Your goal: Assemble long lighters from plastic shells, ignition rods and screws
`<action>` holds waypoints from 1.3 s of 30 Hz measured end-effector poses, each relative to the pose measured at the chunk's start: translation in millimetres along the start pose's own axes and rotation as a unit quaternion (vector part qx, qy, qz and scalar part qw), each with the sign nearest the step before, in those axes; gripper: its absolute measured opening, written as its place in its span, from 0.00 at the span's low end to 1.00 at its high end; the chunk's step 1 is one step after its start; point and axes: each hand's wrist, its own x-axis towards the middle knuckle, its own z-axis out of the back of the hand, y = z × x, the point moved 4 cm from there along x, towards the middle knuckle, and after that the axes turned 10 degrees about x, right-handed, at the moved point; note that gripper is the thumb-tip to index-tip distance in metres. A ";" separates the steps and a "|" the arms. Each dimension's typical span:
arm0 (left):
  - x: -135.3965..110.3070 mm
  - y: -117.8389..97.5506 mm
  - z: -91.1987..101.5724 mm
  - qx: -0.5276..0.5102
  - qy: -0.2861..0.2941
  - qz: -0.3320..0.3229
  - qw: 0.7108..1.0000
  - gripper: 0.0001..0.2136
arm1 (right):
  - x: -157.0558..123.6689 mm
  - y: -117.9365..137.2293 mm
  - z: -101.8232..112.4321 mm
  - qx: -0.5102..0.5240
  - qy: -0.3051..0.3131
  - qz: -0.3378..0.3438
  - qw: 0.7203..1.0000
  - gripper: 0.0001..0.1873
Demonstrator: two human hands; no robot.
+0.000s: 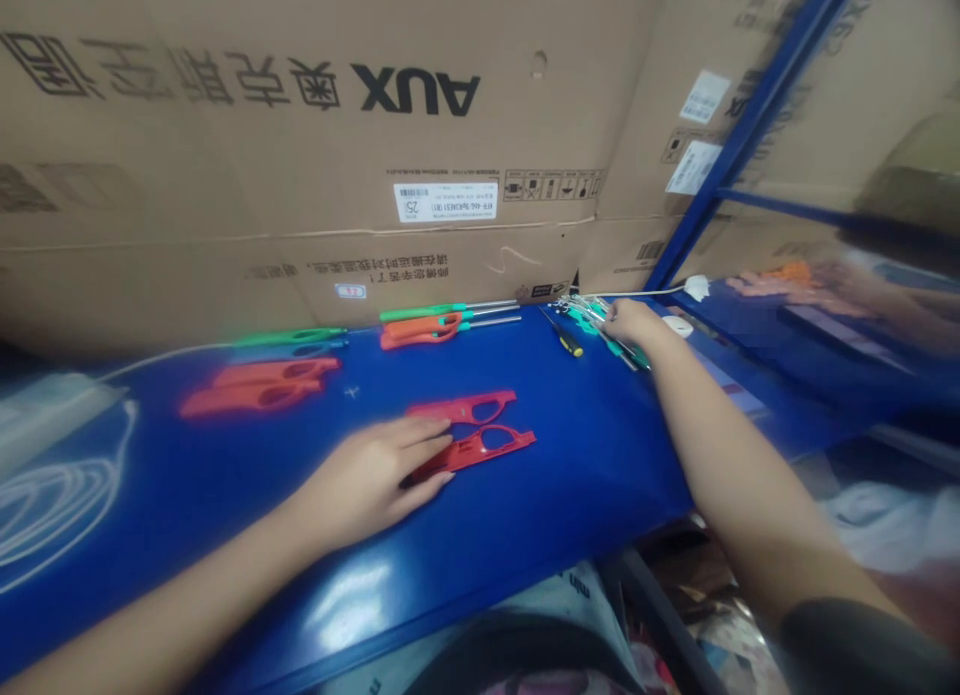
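Observation:
Two red lighter casing halves [459,408] lie side by side on the blue tabletop [585,475]. My left hand [375,475] rests at the nearer red casing half [476,450], its rear end between my thumb and fingers. At the back right, my right hand [628,323] reaches into a pile of metal lighter tubes with teal ends [585,315]. Its fingers are curled together there, and what they pinch is hidden. A yellow-and-black screwdriver [568,343] lies just left of that pile.
Orange and green lighters with metal tubes [420,329] lie at the back. More orange casings [262,385] are at the left, near a white coiled cable [67,495]. Large cardboard boxes [300,175] stand behind. A blue rack post [750,135] rises at the right.

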 end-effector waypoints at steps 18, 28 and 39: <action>0.8 0.6 5.3 0.013 0.013 0.015 1.000 0.15 | -15.1 12.1 18.8 0.121 -0.129 0.058 0.983 0.06; -5.8 12.8 15.5 -0.004 0.064 0.066 0.996 0.14 | -57.6 79.2 16.5 0.336 -0.077 0.210 0.915 0.04; -1.2 4.1 30.4 -0.004 0.024 0.112 0.993 0.16 | -133.7 126.1 -36.3 0.457 0.192 0.316 0.809 0.19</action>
